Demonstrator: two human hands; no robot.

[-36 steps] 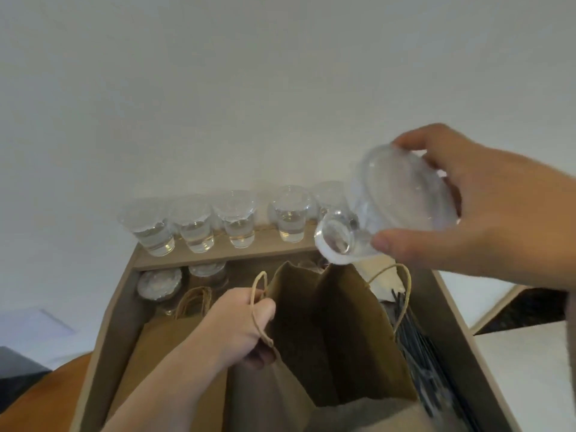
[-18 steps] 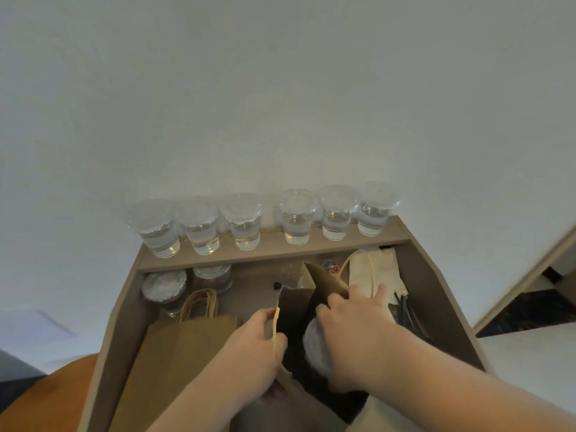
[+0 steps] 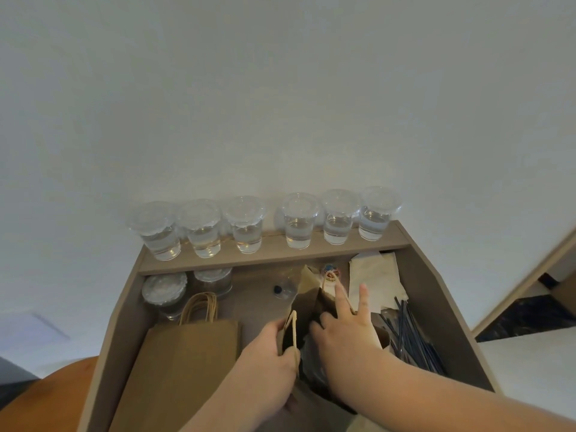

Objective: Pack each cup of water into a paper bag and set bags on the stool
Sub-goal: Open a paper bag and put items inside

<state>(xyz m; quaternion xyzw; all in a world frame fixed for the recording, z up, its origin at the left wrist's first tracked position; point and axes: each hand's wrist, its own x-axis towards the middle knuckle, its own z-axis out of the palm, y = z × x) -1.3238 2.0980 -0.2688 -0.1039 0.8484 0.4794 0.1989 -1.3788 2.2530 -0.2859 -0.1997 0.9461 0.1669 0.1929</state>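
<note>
**Change since half a second ago:** right hand (image 3: 346,325) lower in the mouth of the open paper bag (image 3: 307,283), two fingers (image 3: 363,299) now lifted straight over the far rim. Cup lid no longer plainly in sight. Left hand (image 3: 271,347) in the same place on the near rim.

**Hands.**
- Left: curled round the near rim and its twine handle (image 3: 293,325), holding the mouth apart.
- Right: reaching into the bag, index and middle fingers straight, thumb and remaining fingers lost in the dark interior. Hold on the cup impossible to confirm.

**Task items.**
- One cup of water: judged to be down inside the bag beneath the right hand, hidden.
- Six lidded cups of water (image 3: 299,222): upright in a row on the shelf (image 3: 274,249), with a wider gap after the third.
- Flat paper bags (image 3: 187,353): lying on the desk (image 3: 124,310), left of the open one.
- Stool (image 3: 62,381): probably the orange-brown curved surface at lower left, only partly in view.

**Other stock.** Lid and cup stacks (image 3: 165,289) beneath the shelf; napkins (image 3: 374,279) and dark straws (image 3: 411,335) at right.

**Handling note for the step in hand.**
- Seat the cup flat and upright on the bag floor before letting go.
- Keep the mouth spread with the left hand.
- Draw the right hand straight up, clear of the handles, to avoid tipping the cup or tearing the paper.
</note>
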